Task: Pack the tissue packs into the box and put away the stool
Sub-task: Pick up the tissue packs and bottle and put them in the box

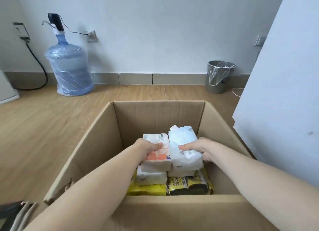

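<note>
Head view. Floor is wood-grain plank (51,127), with a grey skirting board along a plain white wall (155,32). Against the wall at the left stands a blue water jug (69,70) wrapped in clear film, topped by a black electric pump (55,23) whose cable runs to a wall socket (92,35). A second socket plate (21,30) sits further left with a thick black cable looping down to the floor. At the right end of the wall stands a metal waste bin (218,77) lined with a clear bag. A white panel (284,92) fills the right side.

An open cardboard box (155,117) sits on the floor, flaps spread outward. Inside it, near the middle, the left hand (147,148) grips a tissue pack with orange print (158,155); the right hand (201,148) grips a white tissue pack (183,144), just beside the first. Both packs rest on further white packs (151,177). At the box's near wall lie a yellow packet (146,190) and yellow-and-black packets (189,184).

Writing: Chinese characters show on the packs and packets, too small and blurred to read. No stool is visible.
</note>
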